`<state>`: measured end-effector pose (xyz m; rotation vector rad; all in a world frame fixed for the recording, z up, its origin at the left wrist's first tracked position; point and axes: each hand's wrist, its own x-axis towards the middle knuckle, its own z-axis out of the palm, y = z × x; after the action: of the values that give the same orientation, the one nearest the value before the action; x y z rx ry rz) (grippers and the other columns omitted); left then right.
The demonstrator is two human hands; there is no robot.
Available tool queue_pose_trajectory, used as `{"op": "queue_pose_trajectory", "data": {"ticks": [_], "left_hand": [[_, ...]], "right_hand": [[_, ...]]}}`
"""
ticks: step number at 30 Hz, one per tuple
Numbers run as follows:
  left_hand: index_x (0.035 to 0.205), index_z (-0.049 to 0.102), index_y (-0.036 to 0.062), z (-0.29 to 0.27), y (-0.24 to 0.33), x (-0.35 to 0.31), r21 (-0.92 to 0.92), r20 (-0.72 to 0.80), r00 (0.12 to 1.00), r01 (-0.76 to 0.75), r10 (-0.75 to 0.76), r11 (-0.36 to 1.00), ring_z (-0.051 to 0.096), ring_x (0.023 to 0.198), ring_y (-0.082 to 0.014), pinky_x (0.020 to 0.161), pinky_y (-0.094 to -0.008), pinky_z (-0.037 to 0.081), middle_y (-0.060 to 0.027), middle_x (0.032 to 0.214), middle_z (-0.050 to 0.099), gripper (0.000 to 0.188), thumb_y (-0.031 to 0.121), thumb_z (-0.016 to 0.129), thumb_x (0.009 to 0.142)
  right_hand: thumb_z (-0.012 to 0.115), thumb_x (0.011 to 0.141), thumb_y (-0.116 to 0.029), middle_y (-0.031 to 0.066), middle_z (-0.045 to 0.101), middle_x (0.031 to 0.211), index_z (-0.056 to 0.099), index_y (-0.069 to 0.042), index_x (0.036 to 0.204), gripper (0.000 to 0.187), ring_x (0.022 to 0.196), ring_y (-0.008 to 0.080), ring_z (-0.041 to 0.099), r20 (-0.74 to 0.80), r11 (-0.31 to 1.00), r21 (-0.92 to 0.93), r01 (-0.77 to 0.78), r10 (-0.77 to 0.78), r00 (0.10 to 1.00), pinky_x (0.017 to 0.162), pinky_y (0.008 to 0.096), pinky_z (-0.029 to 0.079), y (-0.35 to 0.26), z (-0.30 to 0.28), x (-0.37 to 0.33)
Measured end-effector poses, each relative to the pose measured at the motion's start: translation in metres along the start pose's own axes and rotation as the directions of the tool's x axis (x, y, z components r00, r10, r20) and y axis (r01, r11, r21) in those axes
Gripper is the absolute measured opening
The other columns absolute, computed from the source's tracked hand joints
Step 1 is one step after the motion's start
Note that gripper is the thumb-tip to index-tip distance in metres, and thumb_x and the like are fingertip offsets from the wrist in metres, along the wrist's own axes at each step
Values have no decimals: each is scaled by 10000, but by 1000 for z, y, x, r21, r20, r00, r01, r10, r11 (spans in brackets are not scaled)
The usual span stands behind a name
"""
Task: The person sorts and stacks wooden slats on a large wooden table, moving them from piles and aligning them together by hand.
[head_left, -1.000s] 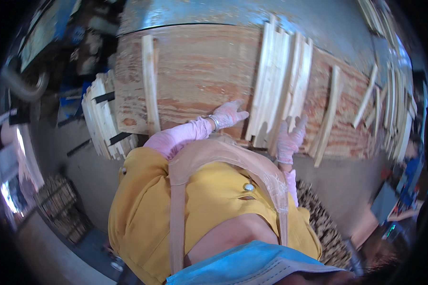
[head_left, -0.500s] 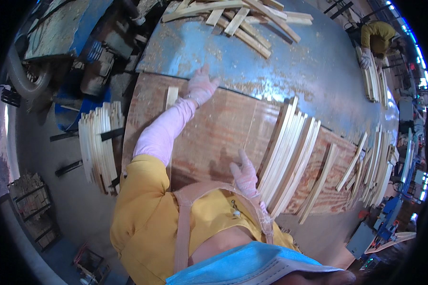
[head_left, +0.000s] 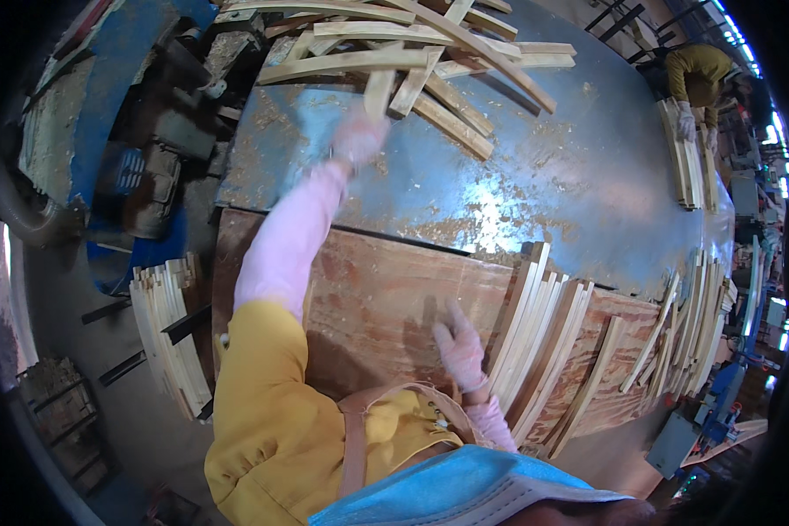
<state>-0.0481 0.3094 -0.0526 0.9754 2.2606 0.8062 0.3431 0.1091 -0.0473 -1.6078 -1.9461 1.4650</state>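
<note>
My left hand (head_left: 359,138), in a pale work glove, reaches far over the blue metal tabletop (head_left: 430,193). It is smeared by motion, and its fingers meet the near end of a short wooden strip (head_left: 379,93) in the loose pile. Whether they grip it I cannot make out. Longer, slightly curved wooden strips (head_left: 351,63) lie crisscrossed around that piece. Lower down, my right hand (head_left: 461,352), also gloved, is held open over the plywood board (head_left: 386,280). Its fingers are apart with nothing in them, just left of a row of wooden strips (head_left: 535,337) lying side by side.
Another stack of strips (head_left: 168,329) rests on metal bars at the left, near dusty machinery (head_left: 162,180). Single strips (head_left: 587,386) and a further bundle (head_left: 701,320) lie to the right. At the far right a co-worker (head_left: 697,74) bends over more strips. Sawdust litters the metal top.
My left hand has moved away from the plywood's far edge, across the metal top to the pile. My right hand stays open beside the row of strips. More of the pile is in view.
</note>
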Motion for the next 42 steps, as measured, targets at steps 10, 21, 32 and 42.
{"op": "queue_pose_trajectory", "data": {"ticks": [10, 21, 32, 42], "left_hand": [[1275, 664, 90, -6, -44, -251, -101, 679, 722, -87, 133, 991, 704, 1040, -306, 941, -410, 545, -145, 1097, 745, 525, 491, 657, 937], [1366, 549, -16, -24, -89, -17, 560, -244, 968, 190, -58, 807, 638, 1218, -406, 1031, -534, 522, -249, 1283, 623, 832, 587, 718, 818], [1511, 433, -50, -48, -60, -156, -679, -99, 995, -51, -22, 732, 701, 946, -258, 811, -345, 619, -217, 1230, 656, 721, -67, 727, 852], [1381, 540, -6, 97, -69, -383, -763, 614, 744, 474, 264, 440, 708, 938, -245, 909, -378, 580, -179, 1136, 726, 479, 70, 514, 908]], "right_hand": [[591, 1020, -255, 104, 717, 973, 600, 32, 1293, 396, 815, 181, 680, 400, 758, 570, -318, 82, 913, 731, 335, 563, -76, 29, 120], [626, 967, -209, 60, 692, 957, 611, -19, 1346, 424, 771, 160, 688, 239, 727, 563, -393, 312, 920, 692, 308, 569, -30, -8, -39], [548, 1030, -636, 74, 728, 944, 674, 3, 1247, 687, 730, 177, 688, 137, 335, 898, -286, 406, 904, 665, 316, 587, 49, -67, -185], [682, 962, -102, 140, 698, 1084, 629, 5, 1333, 390, 927, 164, 660, -288, 954, -44, -298, 273, 918, 774, 334, 566, 58, -24, -203]]}}
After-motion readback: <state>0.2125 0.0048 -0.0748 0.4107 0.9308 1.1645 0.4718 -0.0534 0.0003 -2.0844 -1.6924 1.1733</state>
